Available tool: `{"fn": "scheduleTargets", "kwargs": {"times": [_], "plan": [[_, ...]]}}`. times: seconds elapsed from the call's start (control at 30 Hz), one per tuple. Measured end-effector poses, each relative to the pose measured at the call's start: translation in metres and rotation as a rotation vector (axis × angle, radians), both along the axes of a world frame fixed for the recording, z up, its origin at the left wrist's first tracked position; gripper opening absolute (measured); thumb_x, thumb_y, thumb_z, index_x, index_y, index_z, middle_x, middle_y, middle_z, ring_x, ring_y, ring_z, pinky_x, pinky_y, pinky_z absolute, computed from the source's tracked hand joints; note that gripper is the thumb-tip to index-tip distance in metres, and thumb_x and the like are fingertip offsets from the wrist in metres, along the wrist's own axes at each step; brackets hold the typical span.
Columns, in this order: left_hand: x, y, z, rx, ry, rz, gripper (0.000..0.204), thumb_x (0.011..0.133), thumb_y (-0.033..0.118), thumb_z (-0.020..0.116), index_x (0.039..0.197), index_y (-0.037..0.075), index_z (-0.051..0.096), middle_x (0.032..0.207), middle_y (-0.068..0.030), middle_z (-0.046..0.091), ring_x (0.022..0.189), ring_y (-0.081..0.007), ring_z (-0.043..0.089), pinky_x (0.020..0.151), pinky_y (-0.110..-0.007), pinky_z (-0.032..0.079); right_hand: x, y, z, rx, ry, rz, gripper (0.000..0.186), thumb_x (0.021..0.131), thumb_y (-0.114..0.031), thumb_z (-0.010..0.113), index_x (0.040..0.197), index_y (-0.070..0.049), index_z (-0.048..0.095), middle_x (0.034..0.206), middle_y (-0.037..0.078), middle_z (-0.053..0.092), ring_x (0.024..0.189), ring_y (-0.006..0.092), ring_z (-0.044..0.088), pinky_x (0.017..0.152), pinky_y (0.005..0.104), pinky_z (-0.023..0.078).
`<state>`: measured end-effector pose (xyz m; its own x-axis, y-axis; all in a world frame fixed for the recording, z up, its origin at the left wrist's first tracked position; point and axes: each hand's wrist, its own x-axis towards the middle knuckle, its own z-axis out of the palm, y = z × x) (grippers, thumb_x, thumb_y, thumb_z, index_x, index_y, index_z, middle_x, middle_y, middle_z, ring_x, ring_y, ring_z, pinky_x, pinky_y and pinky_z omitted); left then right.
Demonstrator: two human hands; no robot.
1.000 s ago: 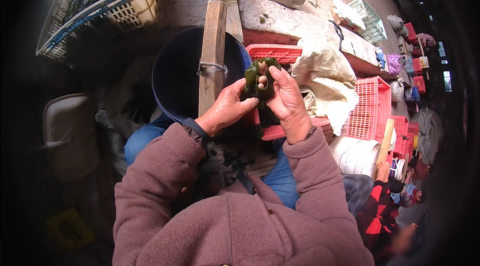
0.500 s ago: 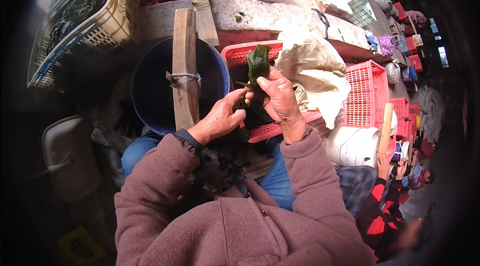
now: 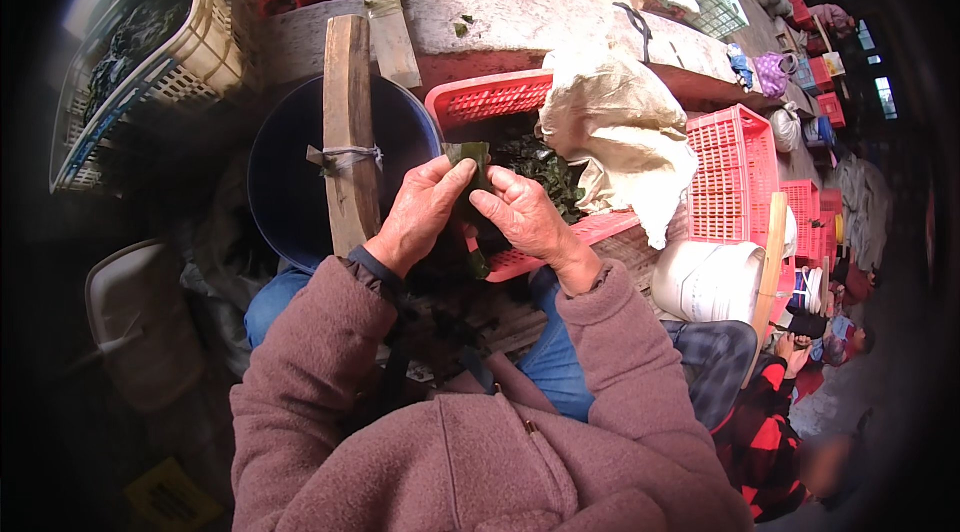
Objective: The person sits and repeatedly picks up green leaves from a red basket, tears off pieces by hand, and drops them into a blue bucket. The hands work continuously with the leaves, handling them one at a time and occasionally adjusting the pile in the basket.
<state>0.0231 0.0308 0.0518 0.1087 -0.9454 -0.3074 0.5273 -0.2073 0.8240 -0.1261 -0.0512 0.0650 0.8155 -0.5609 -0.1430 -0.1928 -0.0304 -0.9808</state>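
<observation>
A strip of dark green kelp is stretched between my two hands, its upper edge sticking up above my fingers. My left hand grips it on one side, thumb pressed on top. My right hand pinches the other side with thumb and fingers. Below them, the strip's lower part hangs partly hidden beside the red basket, which holds more kelp. Left of my hands stands a deep blue bucket. Across it lies a wooden plank with string tied around it and a small flat piece sticking out.
A cream cloth sack drapes over the basket's right side. Further right are a red crate, a white bucket and a co-worker's hands. A low ledge runs behind. Upper left stands a kelp-filled crate.
My hands have moved left and slightly down with the kelp; the left thumb now presses on it. At right, the co-worker's hands have left the plank and come together lower down.
</observation>
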Motion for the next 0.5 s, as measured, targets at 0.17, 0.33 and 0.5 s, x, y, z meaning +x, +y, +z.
{"fn": "scheduleTargets", "kwargs": {"times": [0.17, 0.33, 0.5], "plan": [[0.01, -0.008, -0.003, -0.114, -0.112, -0.157, 0.032, 0.098, 0.025, 0.048, 0.113, 0.001, 0.061, 0.096, 0.0002, 0.062, 0.084, -0.0064, 0.055, 0.076, -0.022, 0.045, -0.005, 0.0, 0.003, 0.115, -0.108, -0.088, 0.029, 0.093, -0.013, 0.059, 0.119, 0.001, 0.058, 0.094, -0.003, 0.062, 0.084, 0.0036, 0.052, 0.073, 0.0198, 0.046], [0.003, -0.014, -0.014, -0.162, -0.1, -0.054, 0.045, 0.099, 0.036, 0.044, 0.125, 0.0, 0.052, 0.117, -0.0089, 0.059, 0.103, -0.014, 0.056, 0.092, -0.03, 0.044, -0.004, -0.006, 0.0, 0.282, -0.21, -0.344, 0.012, 0.089, -0.01, 0.063, 0.098, -0.002, 0.066, 0.081, -0.006, 0.06, 0.068, 0.0013, 0.05, 0.059, 0.0176, 0.043], [-0.014, -0.016, -0.024, -0.139, -0.292, -0.117, 0.038, 0.099, 0.027, 0.048, 0.127, 0.001, 0.05, 0.117, -0.0061, 0.058, 0.104, -0.0119, 0.053, 0.094, -0.028, 0.043, -0.006, -0.015, 0.001, 0.604, -0.443, -0.554, 0.008, 0.09, -0.009, 0.062, 0.097, -0.006, 0.064, 0.085, -0.001, 0.065, 0.068, 0.0057, 0.059, 0.06, 0.02, 0.049]]}}
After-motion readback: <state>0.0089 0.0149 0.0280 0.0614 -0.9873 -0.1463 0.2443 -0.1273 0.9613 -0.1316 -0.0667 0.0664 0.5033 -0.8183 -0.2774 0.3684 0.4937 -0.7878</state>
